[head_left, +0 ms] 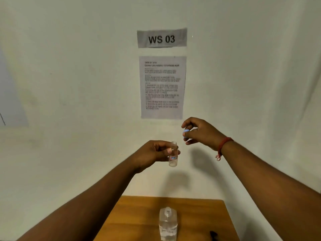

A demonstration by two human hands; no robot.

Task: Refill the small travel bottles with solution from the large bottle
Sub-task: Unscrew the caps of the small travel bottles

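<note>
While it is held up in the air in front of the wall, the small travel bottle (pixel 173 156) stands upright and uncapped, a clear tube with a little red and blue label low on its side. The left hand (pixel 154 153) pinches it near the neck, thumb in front and fingers curled behind, so part of the upper bottle is covered. Whether any liquid is inside cannot be made out.

Up and to the right of the small travel bottle, apart from it, the right hand (pixel 199 132) pinches a pale blue cap (pixel 185 132) between thumb and curled fingers; only a sliver of the cap shows, and its shape is hard to read. A red thread bracelet (pixel 223 145) circles that wrist.

Well below the small travel bottle, the large bottle (pixel 168 223) stands on the wooden tabletop (pixel 139 216). It is clear, with a pale top whose form is blurred, and its base is cut off by the bottom edge. A small dark object (pixel 213 234) lies on the tabletop to the right of the large bottle, too dim to identify.

Above the small travel bottle, on the wall, hangs an instruction sheet (pixel 162 87) whose fine print is mostly illegible, and over it a sign (pixel 161 38) reading "WS 03".
</note>
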